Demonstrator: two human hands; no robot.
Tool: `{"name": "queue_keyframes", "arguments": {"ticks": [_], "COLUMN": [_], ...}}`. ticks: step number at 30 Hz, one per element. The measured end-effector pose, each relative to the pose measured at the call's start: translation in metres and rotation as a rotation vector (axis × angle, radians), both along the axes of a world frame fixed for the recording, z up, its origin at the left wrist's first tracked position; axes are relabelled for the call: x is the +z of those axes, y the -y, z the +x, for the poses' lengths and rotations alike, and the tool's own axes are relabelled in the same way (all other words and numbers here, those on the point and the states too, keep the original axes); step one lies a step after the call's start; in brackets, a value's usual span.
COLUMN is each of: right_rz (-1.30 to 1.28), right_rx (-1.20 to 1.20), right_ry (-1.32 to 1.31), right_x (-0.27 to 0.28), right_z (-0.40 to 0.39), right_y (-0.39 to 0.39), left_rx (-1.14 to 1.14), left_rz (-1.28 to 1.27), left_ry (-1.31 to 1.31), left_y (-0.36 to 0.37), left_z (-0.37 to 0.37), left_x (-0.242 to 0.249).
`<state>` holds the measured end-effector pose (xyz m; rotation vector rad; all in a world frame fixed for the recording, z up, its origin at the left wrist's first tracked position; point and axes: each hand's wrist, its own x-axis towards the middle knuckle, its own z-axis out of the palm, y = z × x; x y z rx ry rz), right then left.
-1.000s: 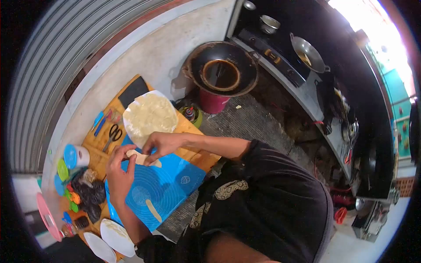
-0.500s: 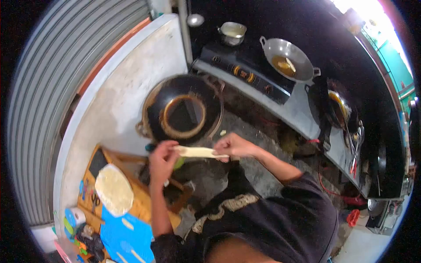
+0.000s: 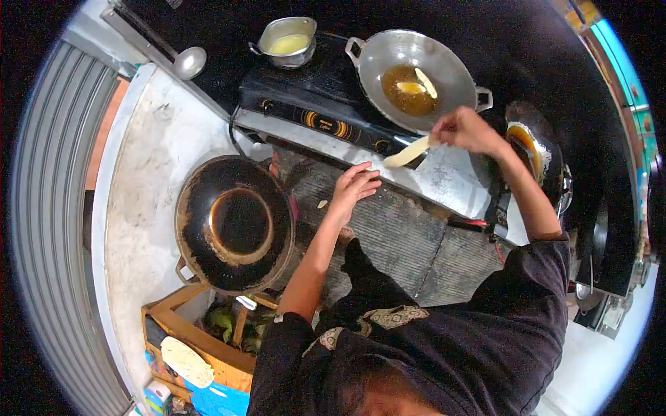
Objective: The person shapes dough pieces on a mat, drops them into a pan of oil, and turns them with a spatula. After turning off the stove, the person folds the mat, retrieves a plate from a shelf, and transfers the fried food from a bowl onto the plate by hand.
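A pale strip of dough (image 3: 408, 152) dangles by one end from the pinched fingers of my right hand (image 3: 468, 132), just off the near rim of a grey wok (image 3: 374, 59). Its free end hangs down to the left, towards my left hand (image 3: 354, 188), whose fingers are spread with nothing in them. Brown oil (image 3: 409, 105) lies in the bottom of the wok, and two pale dough pieces (image 3: 426, 83) float in it. The wok sits on a black gas stove (image 3: 326, 123).
A small pot (image 3: 288, 35) with yellowish contents stands left of the wok. A ladle (image 3: 189, 63) hangs at upper left. A large black wok (image 3: 236, 222) sits lower left. Another oily pan (image 3: 534, 149) is at right. A dough slab (image 3: 186, 362) lies beside a blue sheet (image 3: 222, 399).
My right hand has carried the dough strip up and right to the grey wok. The left hand has let go of its end and opened. The view has shifted towards the stove.
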<state>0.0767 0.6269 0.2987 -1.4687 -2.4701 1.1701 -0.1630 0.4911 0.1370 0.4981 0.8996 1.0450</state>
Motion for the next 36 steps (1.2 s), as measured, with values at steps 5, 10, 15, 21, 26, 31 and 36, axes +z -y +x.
{"name": "queue_keyframes", "arguments": {"ticks": [5,10,15,21,26,31,36], "right_rz": [0.198,0.428,0.403,0.318,0.446,0.500,0.617], "right_rx": [-0.058,-0.102,-0.011,0.290,0.334,0.221,0.149], "right_ry": [0.236,0.394,0.465,0.426,0.576,0.698,0.652], "right_x": [0.016,-0.021,-0.063,-0.091,-0.161,-0.192,-0.208], "right_z": [0.040,0.065,0.047,-0.014,-0.021,-0.019,0.006], "right_y": [-0.103,-0.201,-0.268,-0.295,-0.328,-0.349,-0.356], "left_rx": [-0.081,-0.096,-0.066,-0.045,-0.103,-0.136,-0.143], "left_rz": [0.006,-0.248,-0.409,-0.207,-0.207,-0.230,-0.205], "left_ry": [-0.138,-0.232,-0.414,-0.647,-0.799,-0.975,-1.031], "left_y": [0.011,0.107,0.224,0.221,0.214,0.212,0.222], "left_z": [-0.011,-0.052,-0.062,-0.048,-0.040,-0.048,-0.050], "left_x": [-0.038,-0.111,-0.162,-0.124,-0.150,-0.143,-0.149]}}
